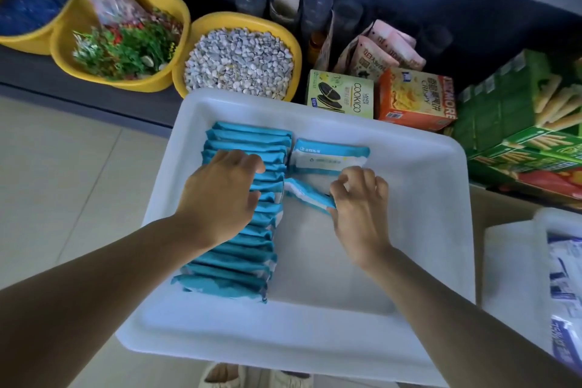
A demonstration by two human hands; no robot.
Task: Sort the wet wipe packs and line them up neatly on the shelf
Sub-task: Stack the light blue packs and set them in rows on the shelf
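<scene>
both hands worked inside the white tray [409,167], sorting teal wipe packs.

the left hand [220,195] lay with curled fingers on the upright row of packs [239,249] along the tray's left side. the right hand [359,208], its grip closed, pinched one tilted pack [307,194] just right of the row; another pack [327,156] lay flat beyond it.

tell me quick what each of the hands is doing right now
Left hand: rests on the row of teal packs, fingers curled over them.
Right hand: pinches a single teal pack.
</scene>
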